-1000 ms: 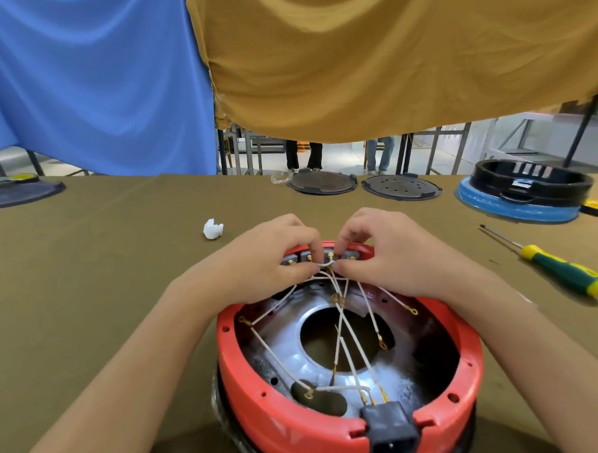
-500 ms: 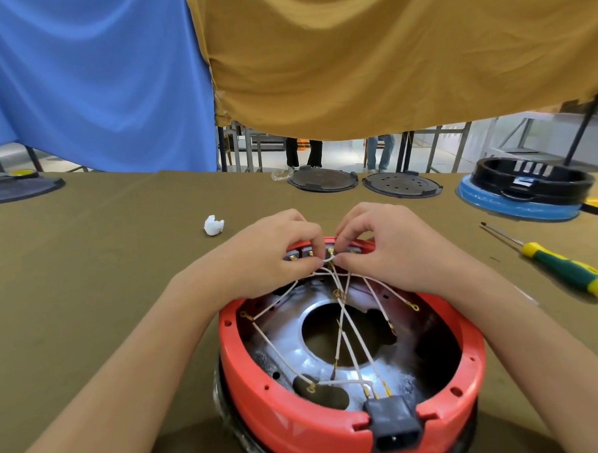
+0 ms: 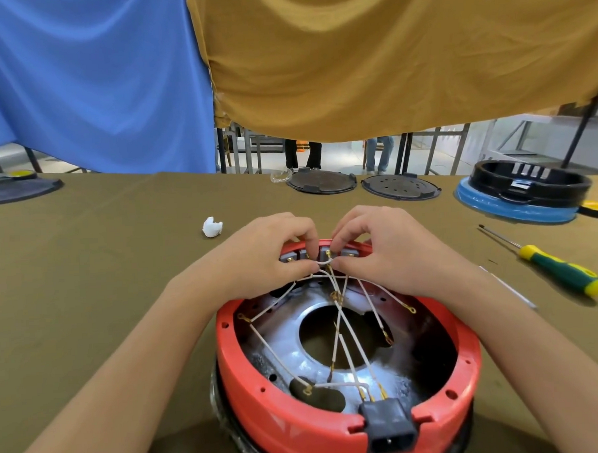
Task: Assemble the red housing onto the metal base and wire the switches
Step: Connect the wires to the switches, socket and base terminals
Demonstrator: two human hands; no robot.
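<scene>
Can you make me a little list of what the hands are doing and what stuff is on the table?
left hand: pinches a short white wire at the far rim
right hand: pinches the same wire's other end
red housing: sits on the metal base, open side up
other wires: loose white leads cross the inside
black plug socket: in the near rim
screwdriver: lies on the table, right of the housing, untouched
white scrap: left of the hands
</scene>
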